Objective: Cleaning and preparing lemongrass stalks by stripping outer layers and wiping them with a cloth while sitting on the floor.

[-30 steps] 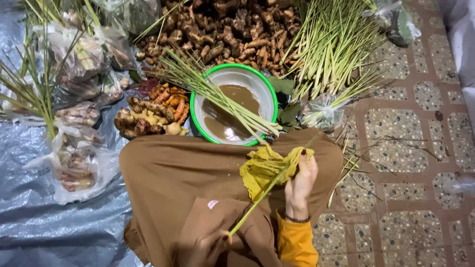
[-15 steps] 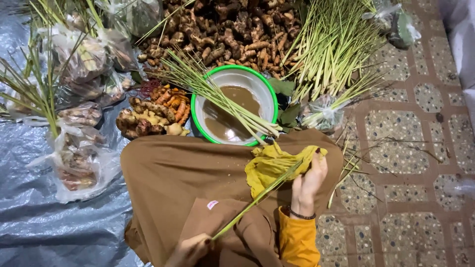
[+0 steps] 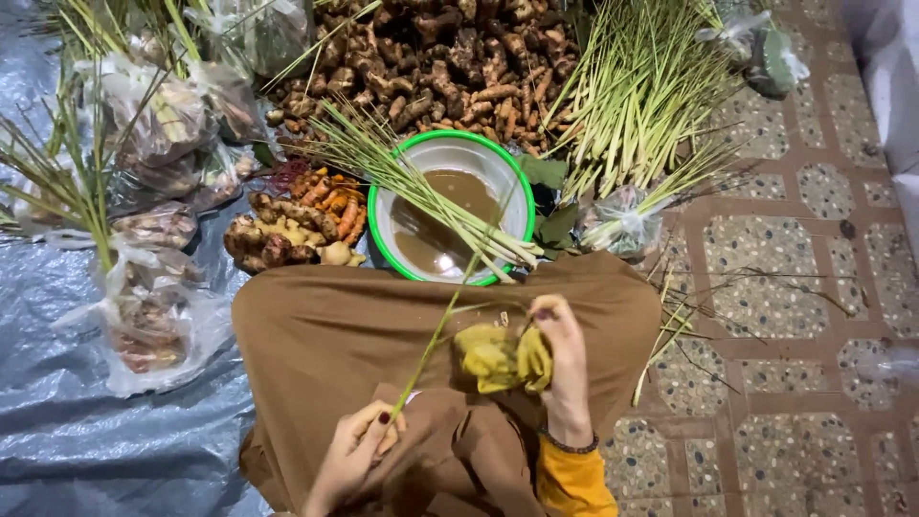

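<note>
Left hand [image 3: 352, 450] fingers pinch the lower end of a thin green stalk [image 3: 433, 337]; right hand [image 3: 560, 369] fingers close around a yellow cloth [image 3: 502, 356]. Both rest over the brown-skirted lap [image 3: 325, 335], just below the green-rimmed bowl [image 3: 450, 206] of brown water.

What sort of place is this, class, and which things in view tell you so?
Probably a floor-level produce stall or herb-preparation spot: heaps of ginger-like roots and lemongrass stalks lie on a plastic sheet over patterned floor tiles, with bagged bundles alongside.

A brown skirt [image 3: 354, 335] covered the lap; the right wrist wore a mustard-yellow sleeve [image 3: 574, 483] and beaded bracelet [image 3: 567, 444] — fingernails painted dark red.
</note>
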